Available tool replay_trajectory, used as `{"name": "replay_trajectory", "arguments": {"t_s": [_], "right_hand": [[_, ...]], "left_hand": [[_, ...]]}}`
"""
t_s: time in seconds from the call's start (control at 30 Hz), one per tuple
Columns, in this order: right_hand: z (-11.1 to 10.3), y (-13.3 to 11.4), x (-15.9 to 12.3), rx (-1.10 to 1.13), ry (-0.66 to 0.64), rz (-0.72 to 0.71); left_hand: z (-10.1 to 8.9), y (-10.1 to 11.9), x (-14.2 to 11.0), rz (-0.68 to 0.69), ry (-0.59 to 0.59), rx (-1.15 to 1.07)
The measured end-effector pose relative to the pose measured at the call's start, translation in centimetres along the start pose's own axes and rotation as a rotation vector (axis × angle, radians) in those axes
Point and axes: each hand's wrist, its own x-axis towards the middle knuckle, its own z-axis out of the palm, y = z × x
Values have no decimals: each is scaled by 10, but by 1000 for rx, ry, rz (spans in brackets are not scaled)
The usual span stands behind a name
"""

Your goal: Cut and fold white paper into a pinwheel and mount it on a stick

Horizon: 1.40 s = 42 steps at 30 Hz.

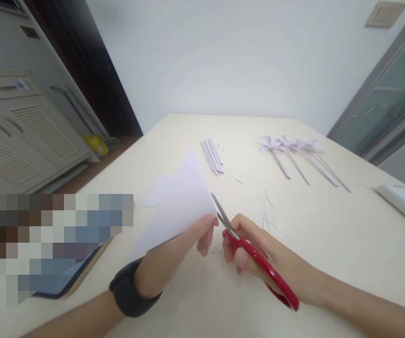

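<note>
Red-handled metal scissors are at lower centre of the frame; the fingers of your right hand are curled on their handles. Under them, one smooth cream table reaches a plain white wall, with a beige louvred cabinet at left. Their long axis is slanted, blades pointing upper left, to the edge of the white pointed paper sheet which your left hand pinches.

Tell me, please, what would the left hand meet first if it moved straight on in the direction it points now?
Most likely the scissor blades: they appear just ahead of the left hand, which holds the white paper. The depth between them is unclear.
</note>
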Motion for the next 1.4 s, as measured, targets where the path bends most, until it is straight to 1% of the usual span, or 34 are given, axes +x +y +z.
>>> {"name": "replay_trajectory", "arguments": {"t_s": [0.2, 0.3, 0.47, 0.7, 0.93, 1.17, 1.4], "right_hand": [[1, -3, 1, -2, 8, 37], [2, -2, 1, 26, 14, 33], [4, -1, 1, 76, 8, 2], [5, 2, 2, 85, 26, 7], [7, 6, 3, 93, 40, 15], [7, 9, 5, 114, 26, -27], [8, 12, 5, 170, -2, -53]], "left_hand": [[3, 5, 0, -9, 4, 28], [4, 5, -1, -51, -2, 4], [4, 0, -4, -135, -47, -18], [6, 3, -3, -115, -55, -57], [7, 7, -1, -112, -138, -94], [8, 5, -2, -125, -145, -108], [13, 7, -3, -150, -154, -239]]}}
